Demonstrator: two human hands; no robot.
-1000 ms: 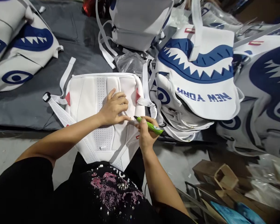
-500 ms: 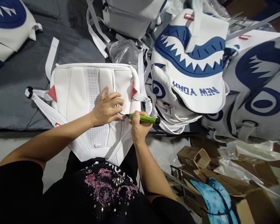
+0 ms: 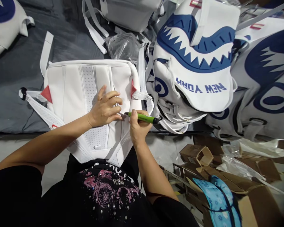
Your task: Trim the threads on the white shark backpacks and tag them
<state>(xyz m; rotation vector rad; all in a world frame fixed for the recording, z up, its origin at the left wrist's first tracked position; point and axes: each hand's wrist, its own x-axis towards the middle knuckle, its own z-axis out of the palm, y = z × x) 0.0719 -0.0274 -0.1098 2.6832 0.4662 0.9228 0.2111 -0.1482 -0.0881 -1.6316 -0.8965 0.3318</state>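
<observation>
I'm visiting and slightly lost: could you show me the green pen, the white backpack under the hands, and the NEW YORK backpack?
Green pen (image 3: 145, 118), head view: on its barrel.
White backpack (image 3: 88, 90), head view: on its dotted strip.
NEW YORK backpack (image 3: 194, 60), head view: on its toothed mouth design.

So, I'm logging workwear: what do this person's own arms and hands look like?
Short black sleeves leave both forearms bare. The left hand and right hand are ungloved, and no watch or bracelet shows.

Left hand (image 3: 105, 108) palm down, right hand (image 3: 139, 130) curled in a pinch, forearms (image 3: 153, 170) converging
</observation>
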